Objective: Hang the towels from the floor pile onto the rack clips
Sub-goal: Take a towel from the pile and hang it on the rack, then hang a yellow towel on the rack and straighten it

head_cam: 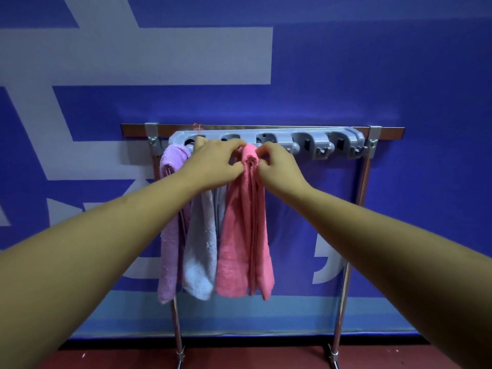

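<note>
A grey clip rack (314,141) is mounted on a metal stand's top bar. A pink towel (243,235) hangs down from the rack's middle. My left hand (213,162) pinches the towel's bunched top from the left, and my right hand (277,163) pinches it from the right, right at a clip. To its left hang a pale blue towel (201,251) and a lilac towel (170,235); their clips are mostly hidden behind my left hand. The floor pile is out of view.
Two clips on the right of the rack (343,145) hold nothing. The stand's chrome legs (342,302) reach down to a red floor (239,358). A blue and white wall banner (346,75) stands close behind.
</note>
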{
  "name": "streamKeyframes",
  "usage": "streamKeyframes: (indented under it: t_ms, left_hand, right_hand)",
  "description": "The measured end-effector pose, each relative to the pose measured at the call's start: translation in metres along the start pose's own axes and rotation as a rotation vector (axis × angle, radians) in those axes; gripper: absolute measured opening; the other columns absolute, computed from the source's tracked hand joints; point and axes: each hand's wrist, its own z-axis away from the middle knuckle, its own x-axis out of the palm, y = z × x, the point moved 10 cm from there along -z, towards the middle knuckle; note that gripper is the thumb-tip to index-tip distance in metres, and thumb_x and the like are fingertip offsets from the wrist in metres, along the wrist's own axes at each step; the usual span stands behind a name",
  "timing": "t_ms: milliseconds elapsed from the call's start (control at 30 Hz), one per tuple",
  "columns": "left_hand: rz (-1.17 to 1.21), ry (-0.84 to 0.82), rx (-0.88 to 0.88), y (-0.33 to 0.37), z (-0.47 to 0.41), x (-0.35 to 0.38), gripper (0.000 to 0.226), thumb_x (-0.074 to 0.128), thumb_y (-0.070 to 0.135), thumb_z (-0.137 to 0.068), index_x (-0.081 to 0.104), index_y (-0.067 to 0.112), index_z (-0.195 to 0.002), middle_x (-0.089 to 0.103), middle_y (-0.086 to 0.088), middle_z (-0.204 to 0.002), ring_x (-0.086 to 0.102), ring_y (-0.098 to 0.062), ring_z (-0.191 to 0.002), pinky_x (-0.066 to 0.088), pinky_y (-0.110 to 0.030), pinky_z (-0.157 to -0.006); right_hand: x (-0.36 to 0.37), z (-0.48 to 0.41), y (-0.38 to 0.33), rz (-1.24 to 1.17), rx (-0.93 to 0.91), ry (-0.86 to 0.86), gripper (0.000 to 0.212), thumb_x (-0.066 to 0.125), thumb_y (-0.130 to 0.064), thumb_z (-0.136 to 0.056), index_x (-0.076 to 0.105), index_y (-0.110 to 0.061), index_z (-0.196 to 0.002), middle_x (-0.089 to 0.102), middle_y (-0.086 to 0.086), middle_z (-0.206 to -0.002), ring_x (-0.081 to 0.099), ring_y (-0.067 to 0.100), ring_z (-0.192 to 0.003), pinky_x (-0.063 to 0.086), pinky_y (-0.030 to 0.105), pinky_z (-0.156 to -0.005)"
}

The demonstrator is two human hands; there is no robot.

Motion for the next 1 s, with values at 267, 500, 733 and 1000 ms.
streamKeyframes:
  t_ms: [267, 500, 733, 1000]
  left_hand:
    - [0.088, -0.102, -0.041, 0.001, 0.023, 0.001, 0.052, 0.04, 0.037, -0.075, 0.054, 0.03, -0.125, 0.071, 0.012, -0.11, 0.062, -0.013, -0.101, 0.021, -0.034, -0.104]
    - [0.043, -0.231, 0.012, 0.031, 0.092, 0.024, 0.04, 0.058, 0.021, -0.086, 0.056, 0.021, -0.126, 0.061, -0.001, -0.127, 0.054, -0.021, -0.12, 0.036, -0.039, -0.102]
    - [0.263, -0.446, -0.197, 0.034, 0.198, 0.12, 0.029, 0.062, 0.014, -0.086, 0.063, 0.006, -0.114, 0.067, -0.01, -0.11, 0.062, -0.028, -0.101, 0.046, -0.031, -0.087]
    - [0.351, -0.648, -0.358, 0.039, 0.337, 0.25, 0.022, 0.056, 0.011, -0.086, 0.067, 0.008, -0.105, 0.069, -0.01, -0.103, 0.063, -0.027, -0.097, 0.041, -0.024, -0.081]
  right_hand:
    - [0.005, 0.025, 0.024, -0.418, 0.248, -0.163, 0.028, 0.043, 0.009, -0.086, 0.063, -0.009, -0.092, 0.065, 0.012, -0.095, 0.062, 0.023, -0.084, 0.056, 0.041, -0.08]
    - [-0.008, 0.089, 0.043, -0.053, 0.277, -0.159, 0.036, 0.056, -0.018, -0.092, 0.061, -0.009, -0.126, 0.065, 0.006, -0.12, 0.061, 0.021, -0.109, 0.052, 0.035, -0.092]
    - [0.03, 0.207, 0.091, 0.122, 0.374, -0.298, 0.037, 0.058, -0.02, -0.091, 0.059, -0.006, -0.126, 0.064, 0.011, -0.127, 0.062, 0.027, -0.11, 0.044, 0.028, -0.085]
    - [0.089, 0.359, 0.196, 0.129, 0.591, -0.484, 0.048, 0.06, -0.024, -0.088, 0.058, 0.001, -0.129, 0.062, 0.019, -0.13, 0.057, 0.032, -0.121, 0.042, 0.031, -0.099]
